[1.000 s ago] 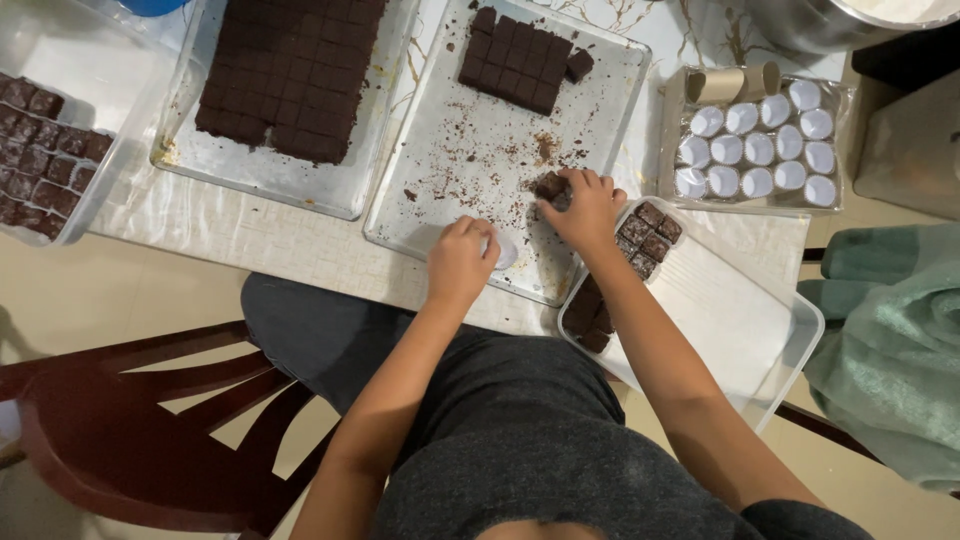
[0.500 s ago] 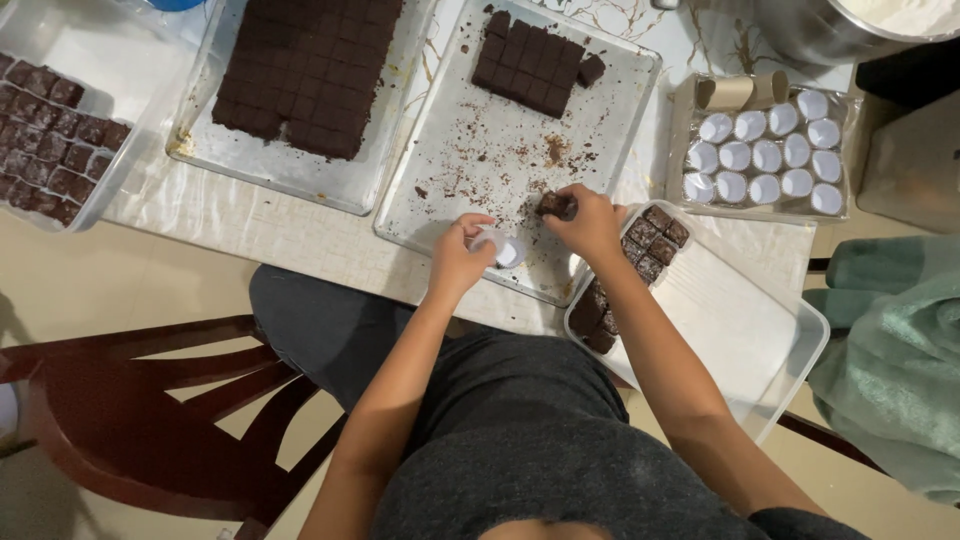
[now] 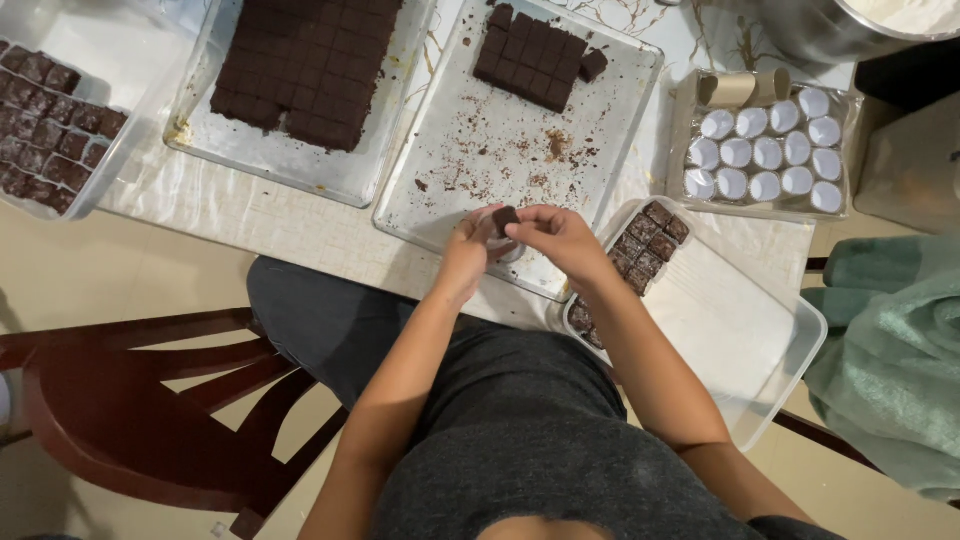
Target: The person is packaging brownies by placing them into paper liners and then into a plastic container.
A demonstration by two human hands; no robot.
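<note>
A brown chocolate square (image 3: pixel 505 218) sits pinched between the right hand (image 3: pixel 558 237) and left hand (image 3: pixel 470 245), both grips clamped on it above the crumb-strewn metal tray (image 3: pixel 460 180). A plastic container (image 3: pixel 745 330) lies right of them.

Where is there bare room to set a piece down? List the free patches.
The middle tray is mostly bare, crumbs only, between its block of brown squares and the hands. The clear box at the right hand is bare past its row of squares. Crowded: the left tray and the cup pack.
</note>
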